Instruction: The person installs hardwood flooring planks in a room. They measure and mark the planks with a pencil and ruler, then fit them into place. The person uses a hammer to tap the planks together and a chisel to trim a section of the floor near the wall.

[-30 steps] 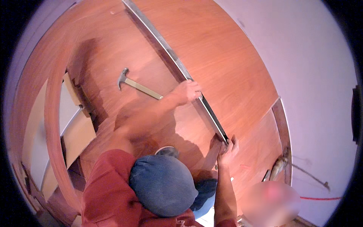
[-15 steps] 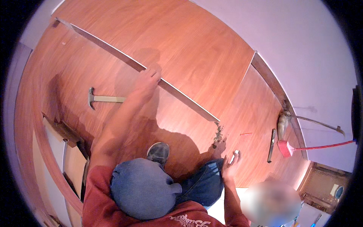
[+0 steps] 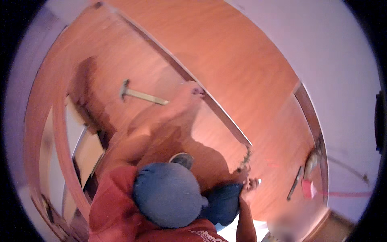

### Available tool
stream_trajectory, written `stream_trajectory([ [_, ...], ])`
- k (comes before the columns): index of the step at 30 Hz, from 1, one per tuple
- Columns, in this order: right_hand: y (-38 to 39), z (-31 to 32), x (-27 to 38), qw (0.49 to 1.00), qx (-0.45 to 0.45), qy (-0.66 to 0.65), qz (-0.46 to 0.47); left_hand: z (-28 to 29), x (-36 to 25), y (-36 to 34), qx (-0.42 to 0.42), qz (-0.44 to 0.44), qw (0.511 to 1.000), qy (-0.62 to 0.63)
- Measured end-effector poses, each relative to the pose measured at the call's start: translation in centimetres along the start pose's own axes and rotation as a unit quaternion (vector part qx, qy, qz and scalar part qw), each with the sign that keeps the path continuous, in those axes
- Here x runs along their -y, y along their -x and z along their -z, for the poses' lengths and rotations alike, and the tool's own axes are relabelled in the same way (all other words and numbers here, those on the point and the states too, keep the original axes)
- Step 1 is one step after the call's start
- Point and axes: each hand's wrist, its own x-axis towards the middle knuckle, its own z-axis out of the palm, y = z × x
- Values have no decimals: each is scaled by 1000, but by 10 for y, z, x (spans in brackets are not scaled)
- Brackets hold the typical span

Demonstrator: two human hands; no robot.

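Note:
A wood-grain panel's long raised edge (image 3: pixel 173 62) runs diagonally across the upper part of the head view. My left hand (image 3: pixel 194 89) is at the near side of this edge, its fingers curled but smeared by motion; whether they grip anything is unclear. Below my left forearm's reach, a claw hammer (image 3: pixel 143 96) with a pale handle lies on the wood-grain surface. My right hand (image 3: pixel 250 186), by my bent right knee, is closed around a small white object (image 3: pixel 260 181), mostly hidden by the fingers.
Dark crumbly debris (image 3: pixel 244 159) lies near the raised edge's right end. To the right are a dark flat bar (image 3: pixel 295 183) and a red brush (image 3: pixel 308 188) by the pale wall (image 3: pixel 342 101). Cardboard pieces (image 3: pixel 89 149) stand at left. My shoe (image 3: pixel 181 160) rests on the surface.
The whole view has shifted, moving the scene rightward and down. My left hand has moved from on top of the raised edge to its near side. My right hand still holds the white object.

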Motion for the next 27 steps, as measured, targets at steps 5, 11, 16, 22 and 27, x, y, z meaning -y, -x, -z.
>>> stream_trajectory([
  [5, 2, -32, -24, 994, -1, -58, -94, 68, -104, 74, 157, -150, 935, 281],
  [11, -20, 12, 66, 922, 371, 106, 37, 87, -266, 208, 102, -303, 947, -33],
  [16, -49, 67, 171, 809, 512, 210, 198, 55, -316, 246, 134, -72, 956, -252],
  [22, -67, 140, 333, 647, 572, 256, 434, 93, -353, 362, 70, 94, 989, -85],
  [27, -6, 190, 495, 570, 570, 205, 555, 80, -378, 468, -3, 186, 977, -106],
])
